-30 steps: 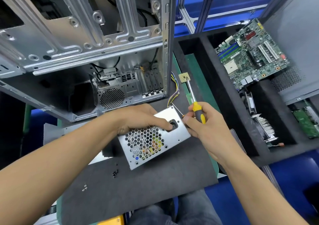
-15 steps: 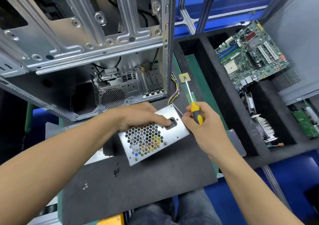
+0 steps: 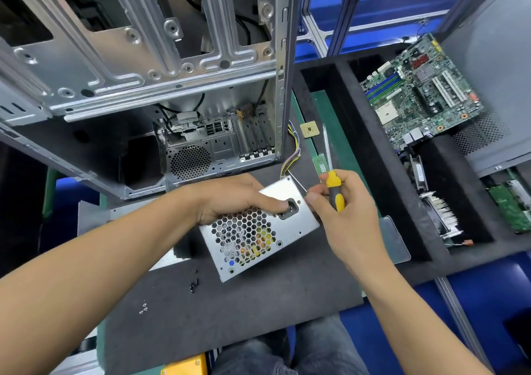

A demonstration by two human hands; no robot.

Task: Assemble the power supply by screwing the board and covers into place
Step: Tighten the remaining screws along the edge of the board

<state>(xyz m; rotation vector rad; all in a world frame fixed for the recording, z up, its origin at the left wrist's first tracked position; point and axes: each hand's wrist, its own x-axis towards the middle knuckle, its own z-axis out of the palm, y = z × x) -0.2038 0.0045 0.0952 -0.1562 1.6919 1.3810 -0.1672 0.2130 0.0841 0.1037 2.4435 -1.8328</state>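
Two small clusters of screws [image 3: 142,308] lie loose on the dark foam mat [image 3: 230,311] nearest the person, a silver group and a black group [image 3: 194,283] a little farther in. Just beyond them the power supply [image 3: 258,228] stands on the mat, its honeycomb grille facing up. The left hand [image 3: 235,199] rests over its top edge, thumb pressing beside the black power socket [image 3: 287,208], fingers curled round the far side of the casing. The right hand [image 3: 344,210] grips a yellow-and-black screwdriver [image 3: 334,193], shaft pointing away, while its fingertips pinch a thinner metal rod [image 3: 297,183] against the unit's upper right corner. A bundle of coloured wires [image 3: 293,153] runs from the unit toward the open computer case [image 3: 172,67] standing behind. Farther right, a black foam tray [image 3: 373,144] holds a green motherboard [image 3: 422,92].
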